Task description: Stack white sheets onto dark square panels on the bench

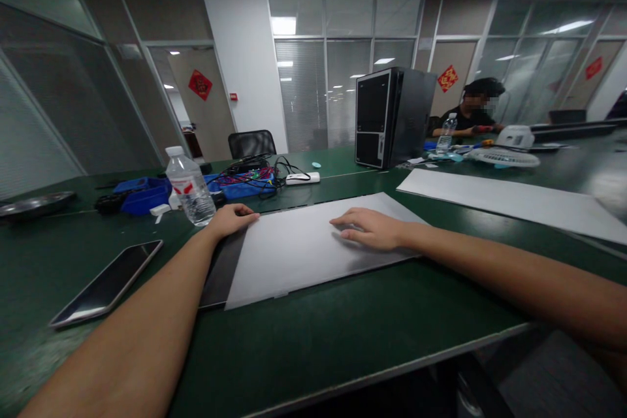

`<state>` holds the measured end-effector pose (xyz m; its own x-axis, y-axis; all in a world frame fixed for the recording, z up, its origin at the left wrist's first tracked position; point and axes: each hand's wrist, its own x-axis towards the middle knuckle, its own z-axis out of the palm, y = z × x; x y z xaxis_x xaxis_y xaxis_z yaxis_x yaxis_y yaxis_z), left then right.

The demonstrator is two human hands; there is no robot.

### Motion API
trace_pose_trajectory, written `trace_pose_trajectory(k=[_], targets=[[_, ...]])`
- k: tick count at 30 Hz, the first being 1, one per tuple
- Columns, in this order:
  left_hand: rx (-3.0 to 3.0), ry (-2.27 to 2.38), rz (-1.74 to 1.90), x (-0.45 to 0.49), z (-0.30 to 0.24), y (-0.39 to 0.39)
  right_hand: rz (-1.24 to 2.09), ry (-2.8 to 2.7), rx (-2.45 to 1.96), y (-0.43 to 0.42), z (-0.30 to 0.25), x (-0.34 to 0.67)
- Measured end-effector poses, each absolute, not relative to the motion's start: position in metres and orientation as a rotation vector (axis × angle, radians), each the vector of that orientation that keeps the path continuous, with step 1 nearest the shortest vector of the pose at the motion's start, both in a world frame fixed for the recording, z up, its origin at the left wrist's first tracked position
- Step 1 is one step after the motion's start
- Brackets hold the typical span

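Left forearm (142, 313) lies nearest, above the table (343, 333); left hand (229, 221) touches the white sheet (298, 248) at its far-left corner, grip unclear. Sheet overlies a dark panel (221, 271), long axis left-right, under the right hand (369, 228), fingers loosely spread, grasping nothing.

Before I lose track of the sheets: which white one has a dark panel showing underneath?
The white sheet under the right hand: the dark panel shows past its left edge, by the left hand. The other sheet, farther right, shows none.
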<state>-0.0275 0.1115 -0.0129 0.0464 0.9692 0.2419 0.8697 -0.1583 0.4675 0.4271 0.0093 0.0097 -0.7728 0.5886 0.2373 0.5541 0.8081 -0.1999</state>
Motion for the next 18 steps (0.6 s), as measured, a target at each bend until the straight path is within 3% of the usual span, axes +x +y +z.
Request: trace_pose_trajectory(k=[10, 18], targets=[[2.052, 1.837, 0.839, -0.034, -0.015, 0.117, 0.273, -2.854, -0.371, -0.006, 0.018, 0.422], [2.017, 1.873, 0.868, -0.034, -0.016, 0.118, 0.281, -2.854, -0.272, -0.016, 0.016, 0.411]])
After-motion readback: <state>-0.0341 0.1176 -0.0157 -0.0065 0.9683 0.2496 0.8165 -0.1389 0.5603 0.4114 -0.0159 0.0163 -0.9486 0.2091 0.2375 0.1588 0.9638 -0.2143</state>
